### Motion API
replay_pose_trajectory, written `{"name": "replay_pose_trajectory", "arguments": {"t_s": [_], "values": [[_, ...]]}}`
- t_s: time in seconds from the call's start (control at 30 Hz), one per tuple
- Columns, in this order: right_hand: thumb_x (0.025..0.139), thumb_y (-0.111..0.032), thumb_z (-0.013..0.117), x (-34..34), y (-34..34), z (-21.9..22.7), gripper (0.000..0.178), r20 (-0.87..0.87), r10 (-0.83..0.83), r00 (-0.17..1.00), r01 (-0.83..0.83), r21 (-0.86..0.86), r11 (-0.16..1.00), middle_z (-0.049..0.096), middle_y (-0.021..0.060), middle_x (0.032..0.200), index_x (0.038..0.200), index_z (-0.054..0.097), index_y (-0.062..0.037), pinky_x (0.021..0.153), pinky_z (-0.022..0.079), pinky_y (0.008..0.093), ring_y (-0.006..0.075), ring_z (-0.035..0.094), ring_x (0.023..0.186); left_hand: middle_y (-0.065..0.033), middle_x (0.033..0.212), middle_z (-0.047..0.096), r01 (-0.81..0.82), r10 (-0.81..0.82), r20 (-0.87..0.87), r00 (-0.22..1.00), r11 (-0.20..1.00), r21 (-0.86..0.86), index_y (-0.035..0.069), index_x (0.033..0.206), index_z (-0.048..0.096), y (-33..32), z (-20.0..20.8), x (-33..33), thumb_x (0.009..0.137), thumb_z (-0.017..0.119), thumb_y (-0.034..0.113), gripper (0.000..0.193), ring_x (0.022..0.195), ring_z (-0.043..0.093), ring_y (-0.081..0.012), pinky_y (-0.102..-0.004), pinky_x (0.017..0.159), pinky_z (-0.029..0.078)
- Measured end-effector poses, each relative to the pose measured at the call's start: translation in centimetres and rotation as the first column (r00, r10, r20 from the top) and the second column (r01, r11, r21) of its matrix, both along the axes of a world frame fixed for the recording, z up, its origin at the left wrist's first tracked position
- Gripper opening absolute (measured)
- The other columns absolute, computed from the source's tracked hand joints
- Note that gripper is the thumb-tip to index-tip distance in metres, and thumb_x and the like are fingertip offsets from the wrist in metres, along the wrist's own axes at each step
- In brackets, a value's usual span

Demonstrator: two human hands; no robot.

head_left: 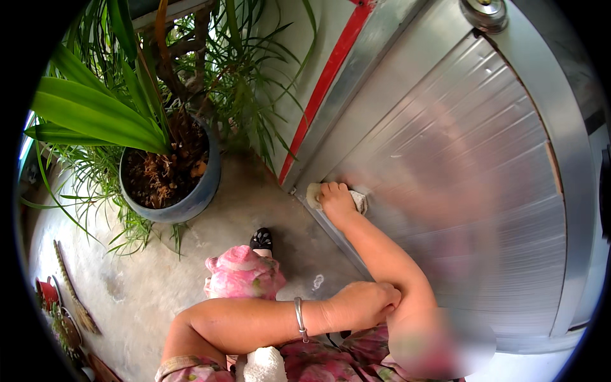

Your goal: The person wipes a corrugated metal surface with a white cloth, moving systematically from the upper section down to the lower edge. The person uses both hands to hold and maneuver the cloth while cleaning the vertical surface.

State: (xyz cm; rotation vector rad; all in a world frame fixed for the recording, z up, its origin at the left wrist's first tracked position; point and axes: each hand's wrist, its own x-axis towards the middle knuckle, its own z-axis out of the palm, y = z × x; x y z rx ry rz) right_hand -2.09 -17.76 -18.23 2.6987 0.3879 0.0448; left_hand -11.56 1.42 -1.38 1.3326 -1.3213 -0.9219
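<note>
My right hand (337,200) presses a pale, crumpled cloth (360,202) against the bottom corner of a silvery metal door (439,210). Its fingers are bent over the cloth, which shows on both sides of the hand. My left hand (364,305), a silver bangle (300,319) at its wrist, is closed and rests against my right arm near the elbow. Whether anything is inside its fingers is hidden. A white towel-like cloth (265,365) lies by my left arm at the lower edge, against pink flowered clothing (312,360).
A blue round pot (207,188) with a broad-leaved plant (98,114) stands on the concrete floor (143,280) at left. A red strip (328,89) runs up beside the door frame. A round doorknob (485,13) is at the top. My black shoe (261,239) is below the pot.
</note>
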Motion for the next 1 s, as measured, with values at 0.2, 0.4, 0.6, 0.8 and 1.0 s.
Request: {"name": "replay_pose_trajectory", "arguments": {"t_s": [0.2, 0.4, 0.6, 0.8, 1.0], "values": [[0.075, -0.013, 0.057, 0.3, 1.2, 10.6, 0.024, 0.04, -0.028, 0.999, 0.034, -0.152, 0.988, 0.055, 0.0046, 0.102, 0.098, 0.066, -0.0106, 0.076, 0.038, 0.034, 0.0212, 0.05, 0.095, -0.0098, 0.089, 0.062, 0.028, -0.012, 0.265, 0.964, 0.998, -0.057, 0.008, 0.085, 0.059, -1.0, -1.0, 0.1, 0.084, 0.055, 0.014, 0.007, 0.082, 0.061, -0.0327, -0.0433, 0.07, 0.048], [0.078, -0.014, 0.057, 0.8, 2.1, 23.6, 0.032, 0.311, -0.039, 0.95, 0.124, -0.26, 0.958, 0.053, 0.0029, 0.101, 0.109, 0.061, -0.0156, 0.077, 0.037, 0.0341, 0.0204, 0.048, 0.096, -0.0111, 0.089, 0.063, 0.003, 0.001, 0.307, 0.952, 1.0, -0.012, 0.009, 0.085, 0.06, -2.0, -1.9, 0.3, 0.083, 0.055, 0.016, 0.009, 0.081, 0.061, -0.0335, -0.0444, 0.069, 0.048], [0.08, -0.009, 0.056, 1.2, 1.2, 34.8, 0.041, 0.702, 0.175, 0.691, 0.031, -0.27, 0.962, 0.053, 0.004, 0.108, 0.12, 0.057, -0.0167, 0.077, 0.041, 0.0368, 0.0227, 0.051, 0.095, -0.0102, 0.089, 0.063, -0.055, 0.059, 0.383, 0.922, 0.998, -0.021, 0.009, 0.084, 0.06, -2.4, -3.0, 0.4, 0.083, 0.056, 0.016, 0.009, 0.081, 0.061, -0.033, -0.0436, 0.068, 0.049], [0.077, -0.005, 0.057, 1.7, 1.5, 35.4, 0.041, 0.847, 0.188, 0.498, 0.002, -0.218, 0.976, 0.053, 0.0002, 0.115, 0.116, 0.058, -0.0181, 0.071, 0.043, 0.035, 0.0213, 0.051, 0.089, -0.01, 0.088, 0.062, -0.048, 0.049, 0.342, 0.939, 0.999, -0.011, 0.008, 0.084, 0.06, -2.5, -2.7, 0.2, 0.084, 0.056, 0.016, 0.009, 0.081, 0.061, -0.0323, -0.0427, 0.069, 0.049], [0.076, -0.008, 0.059, 3.5, 1.1, 30.2, 0.038, 0.731, 0.175, 0.66, 0.019, -0.249, 0.968, 0.054, -0.0018, 0.115, 0.113, 0.059, -0.0158, 0.068, 0.041, 0.0331, 0.0203, 0.05, 0.085, -0.01, 0.089, 0.062, 0.007, -0.018, 0.372, 0.928, 1.0, 0.03, 0.008, 0.085, 0.06, -1.9, -1.9, -0.3, 0.084, 0.055, 0.017, 0.01, 0.08, 0.062, -0.0325, -0.0436, 0.068, 0.05]]}}
